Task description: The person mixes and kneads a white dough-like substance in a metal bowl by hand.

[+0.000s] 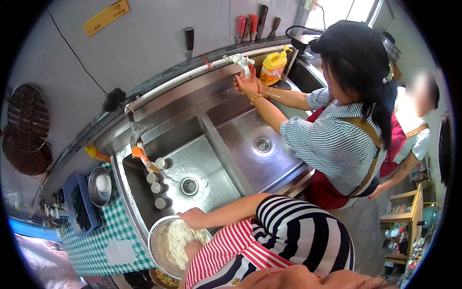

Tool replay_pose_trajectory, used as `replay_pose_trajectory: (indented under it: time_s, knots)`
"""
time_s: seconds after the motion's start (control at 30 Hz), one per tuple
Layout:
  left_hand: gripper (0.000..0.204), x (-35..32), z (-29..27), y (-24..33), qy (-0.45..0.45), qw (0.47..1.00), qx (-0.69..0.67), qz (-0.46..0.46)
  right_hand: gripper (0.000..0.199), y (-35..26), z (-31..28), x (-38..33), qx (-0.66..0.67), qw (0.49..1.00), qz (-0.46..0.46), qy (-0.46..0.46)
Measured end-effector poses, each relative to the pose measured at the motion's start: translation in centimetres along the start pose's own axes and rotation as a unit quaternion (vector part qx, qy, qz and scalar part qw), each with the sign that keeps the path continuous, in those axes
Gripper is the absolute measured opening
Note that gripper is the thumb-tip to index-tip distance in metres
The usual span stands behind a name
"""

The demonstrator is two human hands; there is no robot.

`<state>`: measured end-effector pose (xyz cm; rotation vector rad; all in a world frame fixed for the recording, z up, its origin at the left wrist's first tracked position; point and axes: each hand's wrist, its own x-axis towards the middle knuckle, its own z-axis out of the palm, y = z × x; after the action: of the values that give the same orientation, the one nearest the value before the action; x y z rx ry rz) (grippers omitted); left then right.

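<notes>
Right hand [191, 218]: at bowl [157, 246] rim, apparently steadying it; finger closure cannot be told.
Left hand [193, 249]: in pale dough [176, 241], fingers hidden, grip undetermined.
Bowl: beside sink [209, 166] corner.

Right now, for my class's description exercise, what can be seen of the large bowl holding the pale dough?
The bowl is round, wide-mouthed and silvery, apparently metal. It opens upward and holds lumpy, off-white dough. It is beside the left sink basin, near the green-and-white checked cloth. The right hand is at its rim; the left hand is inside, against the dough. Its underside is hidden.
</notes>
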<state>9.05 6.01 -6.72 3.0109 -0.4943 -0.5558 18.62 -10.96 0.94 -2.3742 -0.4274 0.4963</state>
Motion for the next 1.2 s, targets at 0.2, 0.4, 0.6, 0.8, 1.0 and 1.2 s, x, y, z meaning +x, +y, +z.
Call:
replay_pose_trajectory:
  time_s: [0.2, 0.4, 0.6, 0.8, 1.0, 1.2]
  knots:
    - [0.032, 2.2, -4.8, -2.3, 0.150, 0.985, -0.084, -0.035, 0.047, -0.2, -0.8, -0.4, 0.010, 1.000, -0.018, 0.011]
    - [0.062, -4.0, -3.2, -6.2, 0.054, 0.994, -0.071, -0.062, 0.045, 1.0, -1.5, -0.4, 0.000, 1.000, -0.025, 0.018]
    - [0.091, -3.7, -3.1, -12.3, -0.072, 0.964, -0.219, -0.129, 0.039, 0.2, 0.0, 0.9, -0.025, 0.998, -0.057, 0.017]
    - [0.029, 2.0, -2.7, -4.6, 0.044, 0.988, -0.107, -0.101, 0.028, 2.2, 2.6, 4.8, -0.081, 0.989, -0.127, -0.013]
    - [0.010, -6.1, -9.8, -1.8, -0.071, 0.983, -0.044, 0.163, 0.039, 0.6, -1.1, 3.1, -0.085, 0.994, -0.065, 0.037]
    - [0.013, -0.4, -5.5, 0.7, -0.067, 0.960, 0.019, 0.271, 0.041, -2.0, -0.6, 3.2, -0.121, 0.986, -0.115, -0.011]
